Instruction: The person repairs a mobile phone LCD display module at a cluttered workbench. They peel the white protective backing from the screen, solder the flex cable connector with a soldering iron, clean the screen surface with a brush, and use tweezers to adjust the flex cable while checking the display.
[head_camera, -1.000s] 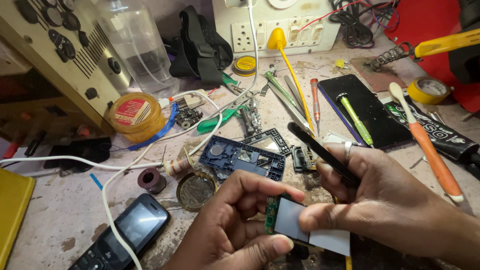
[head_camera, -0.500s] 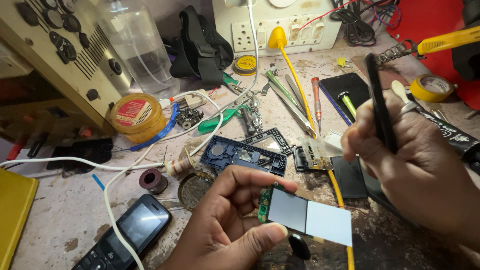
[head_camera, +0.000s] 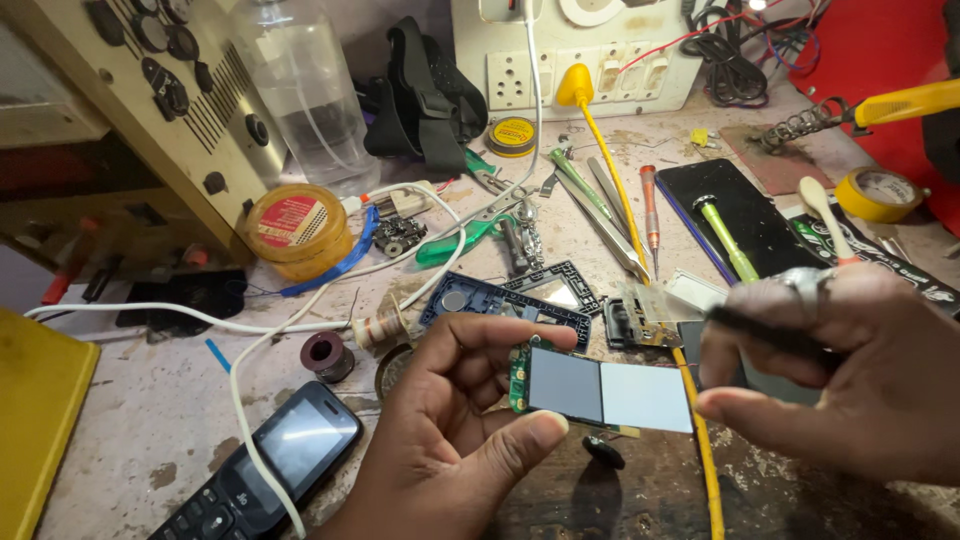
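1. Left hand (head_camera: 450, 440) pinches the small display module (head_camera: 600, 392) between thumb and forefinger, above the bench.
2. Right hand (head_camera: 850, 370), just right of the module, is closed on a dark slim tool (head_camera: 765, 333).
3. Yellow round tin (head_camera: 295, 228) with a red label sits far upper-left of the module; yellow tape roll (head_camera: 880, 193) upper-right.

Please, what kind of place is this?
Probably a phone repair bench: the left hand holds a small display module, with a soldering iron, a keypad phone and a precision screwdriver on the worktable.
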